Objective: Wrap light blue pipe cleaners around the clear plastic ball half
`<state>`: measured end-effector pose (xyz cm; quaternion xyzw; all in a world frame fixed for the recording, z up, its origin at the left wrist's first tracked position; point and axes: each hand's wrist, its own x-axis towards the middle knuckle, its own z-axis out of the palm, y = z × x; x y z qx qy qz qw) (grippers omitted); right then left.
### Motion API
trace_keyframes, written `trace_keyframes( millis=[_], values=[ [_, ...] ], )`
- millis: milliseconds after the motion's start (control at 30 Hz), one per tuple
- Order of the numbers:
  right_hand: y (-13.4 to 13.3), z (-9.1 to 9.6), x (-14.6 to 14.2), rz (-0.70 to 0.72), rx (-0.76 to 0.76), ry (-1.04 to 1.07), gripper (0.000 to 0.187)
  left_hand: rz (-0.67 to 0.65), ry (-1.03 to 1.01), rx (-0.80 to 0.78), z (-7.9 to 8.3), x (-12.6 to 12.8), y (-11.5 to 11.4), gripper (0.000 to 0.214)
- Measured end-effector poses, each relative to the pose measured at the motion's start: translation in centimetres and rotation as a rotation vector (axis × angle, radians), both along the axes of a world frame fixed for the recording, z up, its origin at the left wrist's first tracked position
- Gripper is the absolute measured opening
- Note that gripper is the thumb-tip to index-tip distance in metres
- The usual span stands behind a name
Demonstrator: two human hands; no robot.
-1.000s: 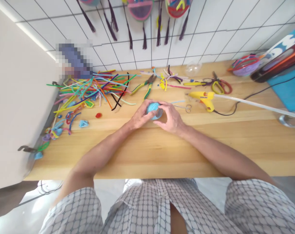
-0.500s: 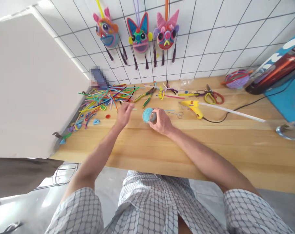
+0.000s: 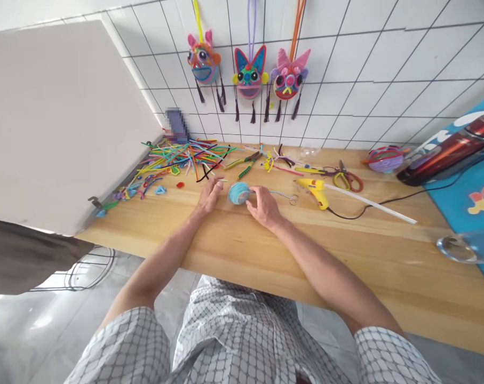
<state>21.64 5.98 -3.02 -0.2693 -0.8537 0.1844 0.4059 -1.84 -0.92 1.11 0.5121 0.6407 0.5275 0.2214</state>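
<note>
A small ball wound with light-blue fuzzy stems is on the wooden table between my hands. The thumb and fingertips of my right hand grip its right side. My left hand rests on the table to the left of the ball, apart from it, its fingers loosely spread and holding nothing I can see. A light-blue stem and small scissors lie just right of my right hand. Beyond the ball are green-and-yellow pliers.
Colourful pipe cleaners are heaped at the back left. On the right lie a yellow glue gun with its cord, a glue stick, orange-and-yellow scissors and a red flask. Decorated masks hang on the tiled wall.
My left hand has lowered to the table beside the ball, and its fingers have loosened. The ball has turned slightly in my right hand. The camera view has shifted.
</note>
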Motion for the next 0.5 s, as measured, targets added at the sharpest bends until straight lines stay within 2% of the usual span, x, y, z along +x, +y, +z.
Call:
trace_keyframes(
  millis=[200, 300, 400, 500],
  values=[
    [0.2, 0.0, 0.3, 0.015, 0.038, 0.003, 0.042, -0.218, 0.163, 0.041, 0.2, 0.4, -0.3, 0.087],
    [0.2, 0.0, 0.2, 0.011, 0.083, 0.018, 0.044, -0.308, 0.209, 0.023, -0.1, 0.7, -0.1, 0.085],
    [-0.1, 0.3, 0.2, -0.042, 0.148, 0.024, 0.051, -0.334, 0.216, -0.001, -0.6, 0.8, 0.3, 0.076],
    [-0.6, 1.0, 0.3, -0.127, 0.222, 0.051, 0.056, -0.316, 0.204, -0.004, -1.0, 1.0, 0.8, 0.077]
  ],
)
